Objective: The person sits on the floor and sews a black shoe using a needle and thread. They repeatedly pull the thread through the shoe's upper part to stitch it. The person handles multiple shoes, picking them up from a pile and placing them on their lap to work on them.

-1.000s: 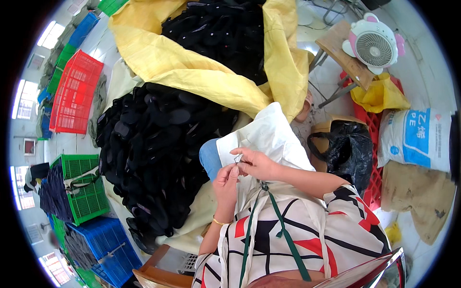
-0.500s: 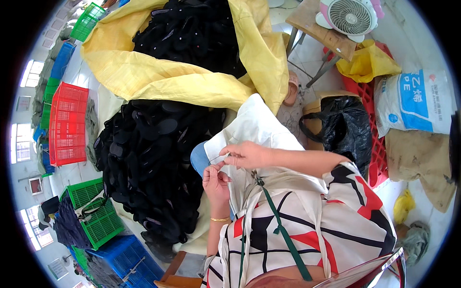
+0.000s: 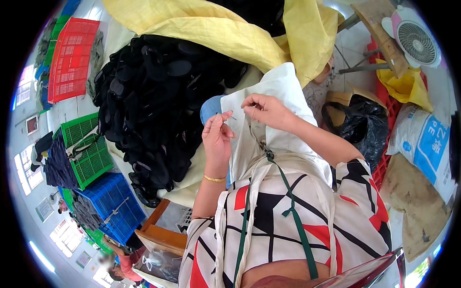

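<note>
My left hand (image 3: 218, 137) is raised over my lap with thumb and forefinger pinched together. A thin dark strand (image 3: 233, 118) sticks out from its fingertips; too small to name further. Close by on the right, my right hand (image 3: 265, 110) has its fingers curled and tips together, a short gap from the left. Whatever it holds, if anything, is too small to make out. Under both hands lies the white apron (image 3: 281, 84) over my knees. A large heap of black shoe-shaped pieces (image 3: 149, 105) rises beside my left knee.
A yellow woven sack (image 3: 206, 33) holds more black pieces beyond the heap. Red (image 3: 72, 60), green (image 3: 86, 149) and blue crates (image 3: 113, 206) line the left. On the right are a black plastic bag (image 3: 360, 122), a stool (image 3: 379, 38) with a fan (image 3: 417, 43), and a white sack (image 3: 422, 144).
My hands have moved apart from near touching, the right going up and right. The strand now shows at the left fingertips. The whole view has shifted and turned.
</note>
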The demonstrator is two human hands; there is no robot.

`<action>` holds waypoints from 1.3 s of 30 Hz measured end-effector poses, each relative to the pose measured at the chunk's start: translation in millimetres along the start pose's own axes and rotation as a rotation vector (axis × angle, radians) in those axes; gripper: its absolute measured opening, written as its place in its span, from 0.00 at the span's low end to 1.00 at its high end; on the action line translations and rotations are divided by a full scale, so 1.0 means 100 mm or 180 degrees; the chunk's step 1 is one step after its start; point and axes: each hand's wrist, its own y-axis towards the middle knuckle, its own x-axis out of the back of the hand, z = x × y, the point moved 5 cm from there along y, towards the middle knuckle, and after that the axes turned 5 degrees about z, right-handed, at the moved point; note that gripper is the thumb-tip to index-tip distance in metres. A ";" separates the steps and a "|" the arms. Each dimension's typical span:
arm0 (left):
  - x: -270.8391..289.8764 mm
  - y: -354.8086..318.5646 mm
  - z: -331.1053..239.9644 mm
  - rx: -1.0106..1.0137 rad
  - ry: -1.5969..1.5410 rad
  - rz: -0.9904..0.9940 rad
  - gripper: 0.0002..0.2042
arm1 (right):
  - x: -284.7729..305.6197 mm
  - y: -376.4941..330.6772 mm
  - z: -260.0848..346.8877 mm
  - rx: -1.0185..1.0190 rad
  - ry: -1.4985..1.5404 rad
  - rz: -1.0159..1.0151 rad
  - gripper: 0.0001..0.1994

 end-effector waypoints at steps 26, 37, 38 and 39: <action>0.21 0.58 -0.20 -0.2138 0.4731 0.0112 0.04 | 2.06 3.52 0.65 0.0325 -0.1706 -0.1950 0.28; 0.28 0.92 -0.23 -0.1573 0.4777 0.0159 0.07 | 0.79 4.78 1.41 0.1020 -0.3582 -0.0093 0.15; 0.28 0.97 -0.20 -0.1537 0.4780 0.0175 0.07 | 0.98 4.97 1.56 0.1424 -0.3840 -0.0651 0.15; 0.29 1.02 -0.18 -0.1503 0.4780 0.0179 0.07 | 1.17 5.12 1.69 0.1987 -0.4420 -0.1285 0.15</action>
